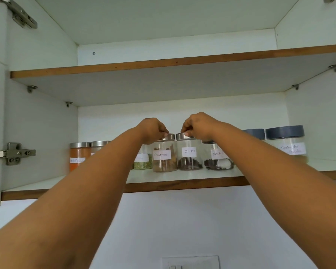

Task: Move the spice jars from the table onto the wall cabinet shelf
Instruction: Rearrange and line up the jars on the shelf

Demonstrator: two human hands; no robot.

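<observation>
Both arms reach up into the open wall cabinet. My left hand [153, 130] grips the steel lid of the cinnamon jar [164, 159], which stands on the lower shelf [182, 176]. My right hand [197, 126] grips the steel lid of the cloves jar [190, 157] right beside it. Both jars are upright and nearly touching. Other labelled jars share the shelf: an orange powder jar [79, 156], a green herb jar [143, 161], and a black pepper jar [216, 158].
A larger coriander jar [286, 144] with a dark blue lid stands at the right, another blue lid [254, 133] behind my right arm. The upper shelf [163, 65] holds nothing visible. A door hinge [12, 153] sticks out at the left. A wall switch plate [190, 262] sits below.
</observation>
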